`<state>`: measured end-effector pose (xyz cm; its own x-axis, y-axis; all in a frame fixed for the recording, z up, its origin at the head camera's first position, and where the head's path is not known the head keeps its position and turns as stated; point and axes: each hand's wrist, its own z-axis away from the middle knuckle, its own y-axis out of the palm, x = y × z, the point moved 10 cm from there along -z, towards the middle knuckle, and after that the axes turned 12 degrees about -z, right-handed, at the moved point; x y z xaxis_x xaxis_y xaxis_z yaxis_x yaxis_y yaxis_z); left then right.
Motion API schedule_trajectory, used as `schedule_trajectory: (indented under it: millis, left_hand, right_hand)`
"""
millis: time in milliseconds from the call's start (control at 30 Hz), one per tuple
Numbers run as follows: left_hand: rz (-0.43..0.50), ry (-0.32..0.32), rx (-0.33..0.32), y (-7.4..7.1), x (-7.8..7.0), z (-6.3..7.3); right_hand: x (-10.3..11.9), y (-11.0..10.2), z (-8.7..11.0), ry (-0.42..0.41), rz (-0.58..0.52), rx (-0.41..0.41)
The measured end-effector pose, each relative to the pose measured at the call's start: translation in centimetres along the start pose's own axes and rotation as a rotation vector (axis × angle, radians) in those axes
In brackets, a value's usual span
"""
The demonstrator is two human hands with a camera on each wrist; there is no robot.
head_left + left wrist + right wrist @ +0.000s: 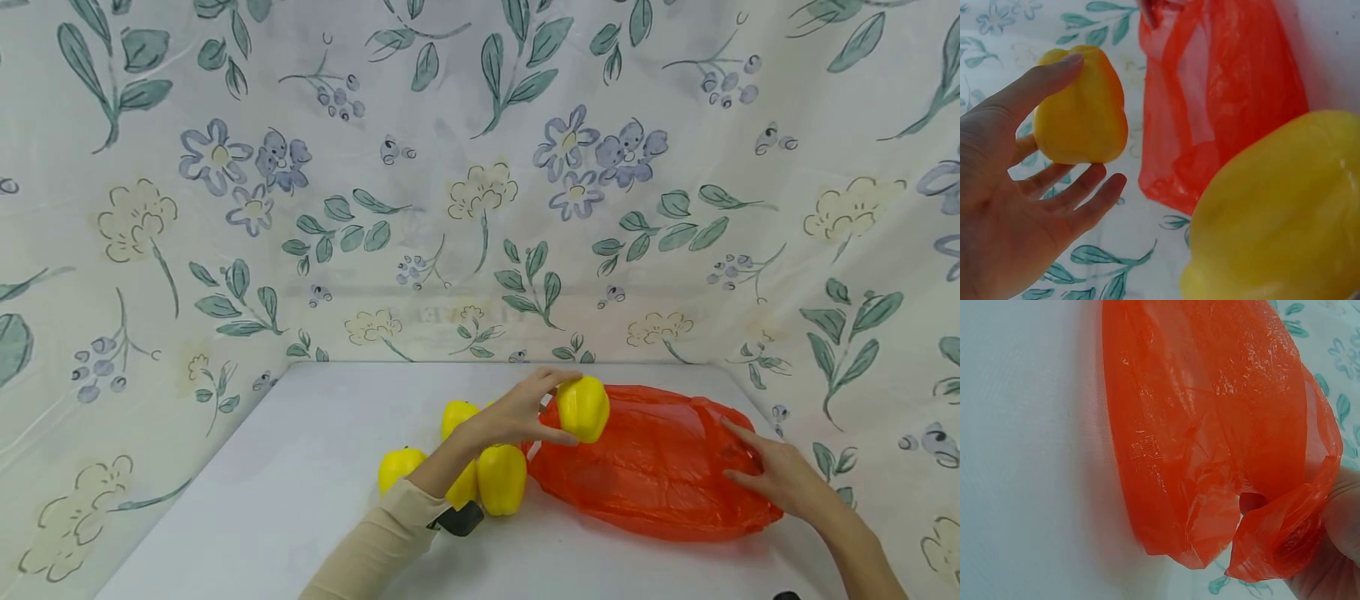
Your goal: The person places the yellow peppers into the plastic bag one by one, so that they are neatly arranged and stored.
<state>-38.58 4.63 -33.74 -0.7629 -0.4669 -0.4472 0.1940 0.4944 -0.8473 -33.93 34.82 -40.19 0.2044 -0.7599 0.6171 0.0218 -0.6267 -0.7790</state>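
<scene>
My left hand pinches a yellow bell pepper between thumb and fingers, raised at the left end of a red plastic bag. The left wrist view shows the thumb along one side of this pepper and fingertips beneath it. At the bag's right end, my right hand grips the thin film; in the right wrist view the crumpled bag partly covers its fingers. Several more yellow peppers sit on the table left of the bag, partly behind my left forearm.
A white table lies under everything. Floral cloth hangs behind and at both sides. A black device is at my left wrist, close to the peppers. A small dark thing shows at the bottom edge.
</scene>
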Motion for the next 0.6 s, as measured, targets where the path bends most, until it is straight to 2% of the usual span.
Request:
schedule_trajectory:
  millis: [167, 267, 600]
  left_hand:
    - [-0.053, -0.002, 0.041, 1.6, -0.8, -0.9]
    - [-0.057, -0.014, 0.071, 2.5, -1.1, -1.5]
    - [-0.093, 0.008, 0.142, 5.6, -1.9, -2.9]
  right_hand:
    - [0.0, 0.0, 0.0, 0.004, 0.007, 0.006]
    - [0.0, 0.0, 0.0, 0.004, 0.007, 0.009]
    - [-0.3, 0.1, -0.1, 0.021, -0.006, 0.021]
